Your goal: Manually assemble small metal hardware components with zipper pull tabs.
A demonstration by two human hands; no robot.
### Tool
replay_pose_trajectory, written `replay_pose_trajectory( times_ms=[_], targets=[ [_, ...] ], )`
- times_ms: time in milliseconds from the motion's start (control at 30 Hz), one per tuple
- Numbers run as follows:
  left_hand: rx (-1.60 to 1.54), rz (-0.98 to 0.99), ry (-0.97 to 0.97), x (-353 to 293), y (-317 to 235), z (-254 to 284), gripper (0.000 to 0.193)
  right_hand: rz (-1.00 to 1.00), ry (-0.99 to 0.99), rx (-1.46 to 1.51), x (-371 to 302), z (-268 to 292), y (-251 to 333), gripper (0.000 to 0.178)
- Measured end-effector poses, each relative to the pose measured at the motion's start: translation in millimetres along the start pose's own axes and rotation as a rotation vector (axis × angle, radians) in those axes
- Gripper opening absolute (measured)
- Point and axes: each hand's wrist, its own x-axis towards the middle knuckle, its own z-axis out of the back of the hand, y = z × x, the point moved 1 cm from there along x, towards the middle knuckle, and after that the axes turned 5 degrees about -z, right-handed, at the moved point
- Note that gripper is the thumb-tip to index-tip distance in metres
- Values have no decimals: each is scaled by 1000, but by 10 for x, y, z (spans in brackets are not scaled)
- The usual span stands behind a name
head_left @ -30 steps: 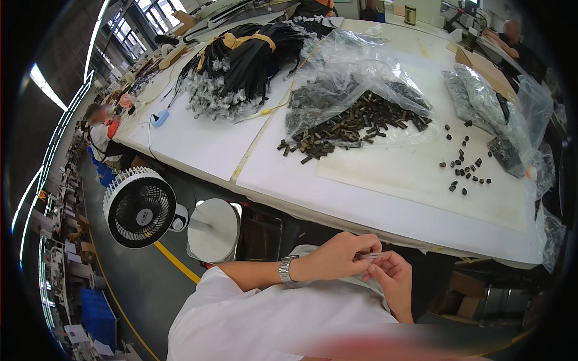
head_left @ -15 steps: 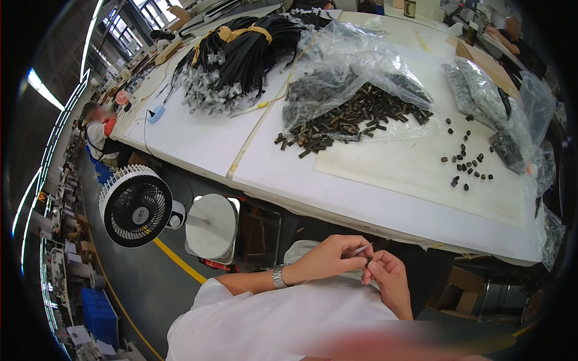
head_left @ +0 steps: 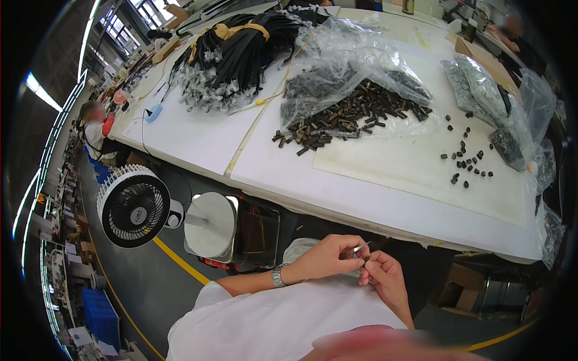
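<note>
Close in front of my body, below the table's near edge, both hands meet. My left hand (head_left: pixel 330 257), with a metal watch on its wrist, grips a thin pointed metal tool (head_left: pixel 361 246) whose tip sticks out past the fingers; its exact kind is too small to tell. My right hand (head_left: pixel 387 275) is closed with its fingertips pinched against the left ones. Something small and dark shows between the fingertips, mostly hidden, and I cannot make out what it is.
On the white table (head_left: pixel 373 204) lies a heap of small dark cylindrical pieces (head_left: pixel 355 111), partly under a clear plastic bag (head_left: pixel 337 54). Several short black pieces (head_left: pixel 463 163) are scattered at right. A bundle of black straps (head_left: pixel 241 57) lies behind; a fan (head_left: pixel 135 207) stands left.
The metal tool's tip has tilted slightly and shows more plainly. Both hands stay together in nearly the same place. The view has shifted a little.
</note>
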Motion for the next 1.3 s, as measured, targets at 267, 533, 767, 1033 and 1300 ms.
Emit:
replay_pose_trajectory(
  times_ms=[267,533,767,1033,1300],
  targets=[
    [29,-11,-46,5,126,-34,15,13,-40,-118,-11,-9,-6,11],
    [183,-146,-194,71,194,-119,15,198,-200,-312,-21,-197,18,9],
    [427,-357,-290,133,195,-60,11,111,-163,-112,78,-118,57,17],
    [411,-357,-212,43,222,-137,10,27,-148,-78,149,32,-93,21],
    [608,-488,-233,24,305,-171,11,106,-263,-49,129,-43,-173,21]
  ],
)
